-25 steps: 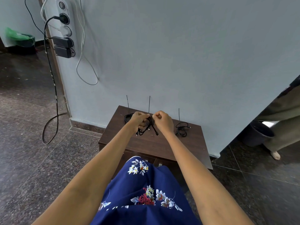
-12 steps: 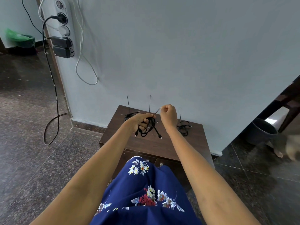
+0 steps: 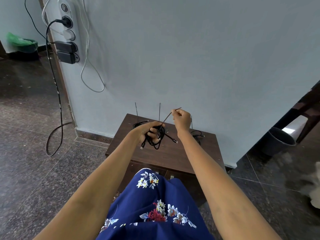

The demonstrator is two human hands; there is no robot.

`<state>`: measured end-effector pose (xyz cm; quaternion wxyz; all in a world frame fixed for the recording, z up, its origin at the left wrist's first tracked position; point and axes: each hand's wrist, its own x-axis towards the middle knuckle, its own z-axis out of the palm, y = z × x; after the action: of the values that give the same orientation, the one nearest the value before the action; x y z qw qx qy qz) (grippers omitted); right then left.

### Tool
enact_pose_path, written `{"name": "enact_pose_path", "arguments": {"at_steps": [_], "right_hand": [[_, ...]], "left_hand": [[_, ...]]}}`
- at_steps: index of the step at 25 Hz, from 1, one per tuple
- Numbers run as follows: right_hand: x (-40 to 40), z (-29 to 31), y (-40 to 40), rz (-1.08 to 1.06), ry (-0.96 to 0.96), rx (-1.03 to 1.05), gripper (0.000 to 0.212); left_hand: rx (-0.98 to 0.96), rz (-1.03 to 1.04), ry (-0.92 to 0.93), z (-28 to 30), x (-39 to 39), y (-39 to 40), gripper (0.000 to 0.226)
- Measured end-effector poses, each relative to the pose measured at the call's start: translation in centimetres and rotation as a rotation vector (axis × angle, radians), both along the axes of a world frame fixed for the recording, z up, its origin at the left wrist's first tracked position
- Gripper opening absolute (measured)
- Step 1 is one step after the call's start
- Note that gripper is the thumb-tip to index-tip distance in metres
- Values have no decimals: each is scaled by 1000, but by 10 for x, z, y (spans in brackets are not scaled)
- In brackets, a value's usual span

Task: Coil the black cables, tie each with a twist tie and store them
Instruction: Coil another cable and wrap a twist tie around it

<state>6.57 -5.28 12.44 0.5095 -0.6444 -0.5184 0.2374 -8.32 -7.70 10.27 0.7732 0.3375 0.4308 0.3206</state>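
My left hand [image 3: 147, 131] grips a coiled black cable [image 3: 158, 138] above the small brown table [image 3: 173, 156]; two plug ends hang out of the coil. My right hand [image 3: 181, 118] is raised up and to the right of it, pinching a thin dark twist tie [image 3: 167, 116] that runs taut from the coil to my fingers. Another black cable [image 3: 138, 124] lies at the table's back left, a third black cable [image 3: 197, 135] at the back right. Thin ties stand against the wall, one at the left [image 3: 136, 110], one in the middle [image 3: 159, 110].
A power strip [image 3: 66, 30] with plugs and dangling cords hangs on the wall at the left. A dark bucket [image 3: 278, 142] stands on the floor at the right. A blurred grey shape [image 3: 313, 186] is at the right edge. The stone floor surrounds the table.
My right hand has pulled up and to the right away from the coil, drawing the twist tie out taut. My left hand keeps hold of the coil in the same spot.
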Motion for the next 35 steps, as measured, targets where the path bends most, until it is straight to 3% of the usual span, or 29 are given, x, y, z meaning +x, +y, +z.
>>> {"name": "enact_pose_path", "arguments": {"at_steps": [3,6,10,12,15,18,24,28,30,32,35], "right_hand": [[-2,-2,-7,143,98,-77,20],[-3,-5,-12,314,-63,-197,16],[-1,3,-3,86,-259,-147,23],[-2,3,-2,52,-194,-128,25],[-7,-3,-5,175,-13,-195,19],[-8,-9,-8,301,-77,-294,18],[-2,-2,-5,109,-375,-247,31],[-4,2,-5,29,-434,-251,26],[1,1,-4,59,-394,-247,26],[11,-1,-4,169,-188,-269,26],[27,-4,-12,403,117,-523,37]], "left_hand": [[25,23,44,1,-3,-1,16],[35,55,72,0,-3,-1,15],[74,7,271,2,-4,4,16],[112,8,351,3,-4,8,18],[161,45,431,0,-3,13,19],[166,66,435,-3,1,16,17],[181,77,377,6,19,13,14],[172,89,359,14,31,14,20],[148,111,327,14,33,14,19],[121,143,276,12,36,13,18],[77,167,153,4,42,12,25]]}}
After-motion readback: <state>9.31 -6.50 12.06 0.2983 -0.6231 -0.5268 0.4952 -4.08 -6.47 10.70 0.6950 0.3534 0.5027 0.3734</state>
